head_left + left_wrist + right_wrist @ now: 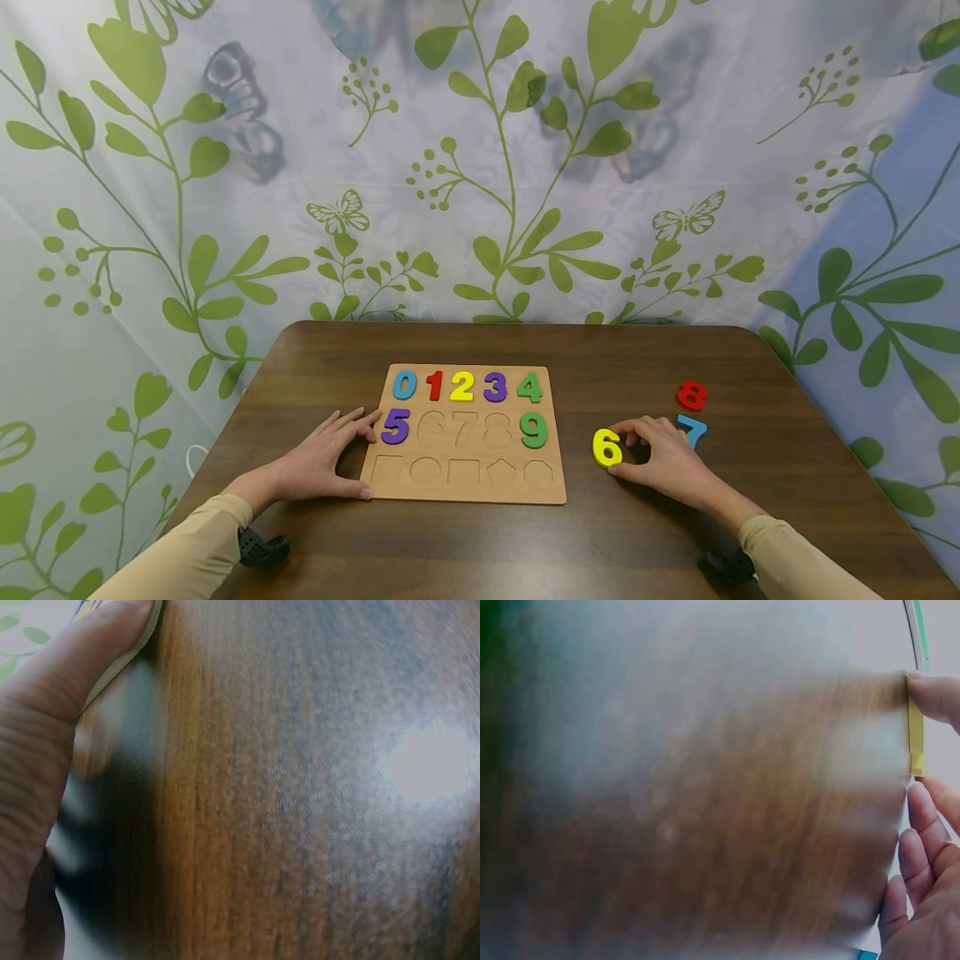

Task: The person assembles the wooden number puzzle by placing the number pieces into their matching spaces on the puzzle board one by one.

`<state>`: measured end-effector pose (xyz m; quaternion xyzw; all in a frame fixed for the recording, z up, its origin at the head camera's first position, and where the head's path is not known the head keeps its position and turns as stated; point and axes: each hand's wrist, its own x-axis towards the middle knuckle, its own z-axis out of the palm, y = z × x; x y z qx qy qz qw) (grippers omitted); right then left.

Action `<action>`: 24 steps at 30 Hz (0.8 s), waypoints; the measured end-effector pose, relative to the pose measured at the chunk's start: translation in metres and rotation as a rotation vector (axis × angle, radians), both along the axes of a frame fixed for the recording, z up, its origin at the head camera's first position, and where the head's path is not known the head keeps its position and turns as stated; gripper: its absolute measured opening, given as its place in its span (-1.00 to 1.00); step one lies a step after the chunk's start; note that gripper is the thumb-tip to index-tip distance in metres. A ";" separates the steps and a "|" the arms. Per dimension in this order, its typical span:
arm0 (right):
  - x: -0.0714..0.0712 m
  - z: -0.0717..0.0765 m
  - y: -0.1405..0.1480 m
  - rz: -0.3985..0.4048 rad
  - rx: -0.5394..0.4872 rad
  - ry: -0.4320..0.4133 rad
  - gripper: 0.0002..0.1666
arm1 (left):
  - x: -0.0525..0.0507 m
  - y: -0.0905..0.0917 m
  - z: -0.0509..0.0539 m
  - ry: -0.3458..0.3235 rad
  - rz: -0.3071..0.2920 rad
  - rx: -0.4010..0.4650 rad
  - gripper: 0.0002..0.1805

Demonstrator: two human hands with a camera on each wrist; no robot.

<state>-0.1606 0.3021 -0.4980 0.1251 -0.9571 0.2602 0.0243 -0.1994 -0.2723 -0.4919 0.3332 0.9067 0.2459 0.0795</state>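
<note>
A light wooden number puzzle board (pixel 405 486) lies on the table, and my left hand (pixel 326 457) is spread along its left edge. Close up in the left wrist view, the thumb (pixel 67 664) touches the board's edge. To the right of the board, my right hand (pixel 663 458) pinches the yellow number 6 (pixel 597 447) between thumb and fingers. That piece appears edge-on as a thin yellow strip (pixel 916 727) in the right wrist view. On the board, outlined recesses for 6, 7 and 8 lie between the purple 5 (pixel 389 433) and the green 9 (pixel 527 430).
The red 8 (pixel 692 402) and the blue 7 (pixel 697 427), partly hidden by the right hand, lie on the brown table (pixel 637 542). Digits 0 to 4 fill the board's top row; shape recesses line the bottom. A leaf-patterned curtain (pixel 420 250) hangs behind.
</note>
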 end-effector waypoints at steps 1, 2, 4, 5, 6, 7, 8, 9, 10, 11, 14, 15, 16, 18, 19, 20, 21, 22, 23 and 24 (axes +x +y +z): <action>0.000 0.000 0.000 0.000 -0.001 0.001 -0.30 | 0.000 0.000 0.000 0.001 0.000 -0.001 -0.26; 0.000 0.000 0.000 0.000 -0.001 0.001 -0.30 | 0.000 0.000 0.000 0.002 0.000 -0.001 -0.26; 0.000 0.000 0.000 0.000 -0.002 0.004 -0.30 | 0.000 0.000 0.000 0.001 0.000 0.001 -0.26; 0.000 0.000 0.000 -0.001 -0.002 0.004 -0.29 | 0.000 0.000 0.000 0.000 0.000 0.002 -0.26; 0.000 0.000 0.000 -0.001 -0.001 0.005 -0.29 | 0.000 0.000 0.000 -0.001 0.000 0.002 -0.26; 0.000 -0.001 0.000 -0.002 -0.001 0.006 -0.29 | 0.000 0.000 0.000 -0.001 0.000 0.003 -0.26; 0.000 -0.001 0.000 -0.002 0.000 0.006 -0.29 | 0.000 0.000 0.000 -0.001 0.000 0.004 -0.26; 0.000 -0.001 0.000 -0.003 0.000 0.005 -0.29 | 0.000 0.000 0.000 -0.001 0.000 0.005 -0.26; 0.000 -0.001 0.000 -0.004 0.000 0.004 -0.29 | 0.000 0.000 0.000 -0.002 -0.001 0.006 -0.26; 0.000 0.000 0.000 -0.005 0.000 0.003 -0.29 | 0.000 0.000 0.000 -0.003 -0.001 0.008 -0.26; 0.001 0.000 -0.001 -0.005 -0.001 0.000 -0.30 | 0.000 0.000 0.000 -0.004 -0.003 0.011 -0.26; 0.001 0.001 -0.001 -0.005 -0.001 -0.001 -0.30 | 0.001 0.000 0.000 -0.005 -0.002 0.012 -0.26; 0.001 0.001 -0.001 -0.004 -0.002 -0.002 -0.30 | 0.001 0.000 0.001 -0.007 -0.002 0.012 -0.26; 0.002 0.001 -0.001 -0.005 -0.004 -0.002 -0.31 | 0.001 0.000 0.001 -0.006 -0.001 0.010 -0.26; 0.002 0.001 -0.001 -0.005 -0.006 -0.002 -0.31 | 0.001 0.000 0.000 -0.005 0.000 0.008 -0.26; 0.002 0.002 -0.001 -0.005 -0.006 -0.002 -0.31 | 0.001 0.000 0.000 -0.005 0.000 0.008 -0.26; 0.002 0.002 -0.001 -0.005 -0.006 -0.002 -0.31 | 0.001 0.000 0.000 -0.005 0.000 0.007 -0.27; 0.002 0.002 -0.001 -0.006 -0.007 -0.002 -0.31 | 0.000 0.000 0.000 -0.005 0.001 0.008 -0.27; 0.002 0.002 -0.001 -0.005 -0.006 -0.002 -0.31 | 0.000 0.000 0.000 -0.004 0.001 0.007 -0.27; 0.002 0.002 -0.001 -0.005 -0.006 -0.002 -0.31 | 0.000 0.000 0.000 -0.004 0.002 0.007 -0.27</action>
